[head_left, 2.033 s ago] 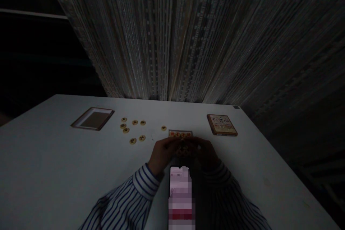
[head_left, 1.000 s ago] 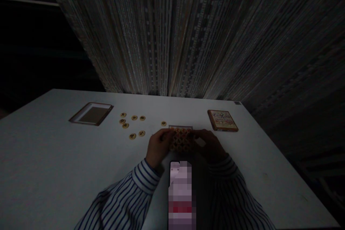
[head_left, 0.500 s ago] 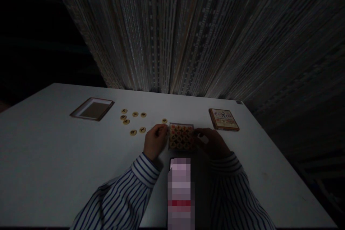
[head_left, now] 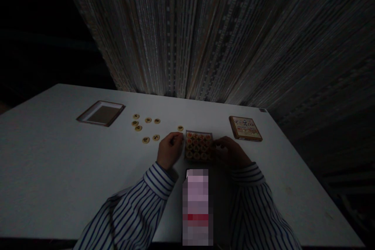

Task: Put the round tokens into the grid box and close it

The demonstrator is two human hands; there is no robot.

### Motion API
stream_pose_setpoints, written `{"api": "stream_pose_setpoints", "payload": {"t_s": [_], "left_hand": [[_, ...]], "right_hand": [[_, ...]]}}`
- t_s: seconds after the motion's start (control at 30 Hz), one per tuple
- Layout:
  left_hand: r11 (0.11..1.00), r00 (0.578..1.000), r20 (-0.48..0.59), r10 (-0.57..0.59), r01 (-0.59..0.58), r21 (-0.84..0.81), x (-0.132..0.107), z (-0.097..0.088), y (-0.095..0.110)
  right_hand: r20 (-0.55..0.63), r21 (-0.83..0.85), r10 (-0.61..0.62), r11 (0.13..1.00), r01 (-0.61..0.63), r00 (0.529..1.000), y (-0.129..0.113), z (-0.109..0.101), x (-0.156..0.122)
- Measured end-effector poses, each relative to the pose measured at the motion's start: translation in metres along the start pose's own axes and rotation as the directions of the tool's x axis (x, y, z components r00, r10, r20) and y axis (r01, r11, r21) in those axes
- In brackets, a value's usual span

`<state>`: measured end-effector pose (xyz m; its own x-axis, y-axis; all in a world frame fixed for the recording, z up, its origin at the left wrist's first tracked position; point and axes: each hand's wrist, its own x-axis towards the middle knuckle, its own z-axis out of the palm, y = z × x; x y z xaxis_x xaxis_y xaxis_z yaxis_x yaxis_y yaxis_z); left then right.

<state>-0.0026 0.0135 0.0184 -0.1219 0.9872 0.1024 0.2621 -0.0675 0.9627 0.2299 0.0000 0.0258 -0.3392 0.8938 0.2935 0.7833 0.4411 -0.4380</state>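
Observation:
A small open box point(head_left: 199, 159) filled with rows of round Chinese chess pieces, some marked red and some dark, lies flat on the table before me. My left hand point(head_left: 170, 149) is closed beside the box's left edge, fingers curled in; what they hold, if anything, is hidden. On the other side, my right hand point(head_left: 231, 151) has its bent fingertips on the box's right edge, close to the lower right pieces. One loose chess piece point(head_left: 180, 128) lies just beyond my left hand. Several more loose pieces point(head_left: 148, 120) are scattered farther left, two of them overlapping.
An open shallow tray or lid point(head_left: 102, 114) rests at the left of the white table point(head_left: 64, 172). A closed box with a printed cover point(head_left: 245, 127) lies at the right. Nearest me is a blurred-out phone-like object point(head_left: 197, 207). A striped curtain point(head_left: 187, 39) hangs behind the table.
The view has shifted slightly, so the things on the table appear a little higher. Both hands stay at the sides of the box, and the loose pieces lie as before.

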Motion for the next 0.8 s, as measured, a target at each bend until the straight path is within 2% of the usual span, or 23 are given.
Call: {"api": "stream_pose_setpoints", "payload": {"t_s": [0.33,0.8], "left_hand": [[1.0,1.0,0.01,-0.003,0.003,0.013,0.0002,-0.0003,-0.0009],[0.999,1.0,0.013,0.0,-0.001,0.042,0.0015,-0.0004,-0.0042]], "right_hand": [[0.092,0.006,0.099,0.995,-0.1,0.991,0.0022,0.0036,0.0053],[0.157,-0.008,0.141,0.99,-0.141,0.978,-0.0043,-0.0002,0.0099]]}}
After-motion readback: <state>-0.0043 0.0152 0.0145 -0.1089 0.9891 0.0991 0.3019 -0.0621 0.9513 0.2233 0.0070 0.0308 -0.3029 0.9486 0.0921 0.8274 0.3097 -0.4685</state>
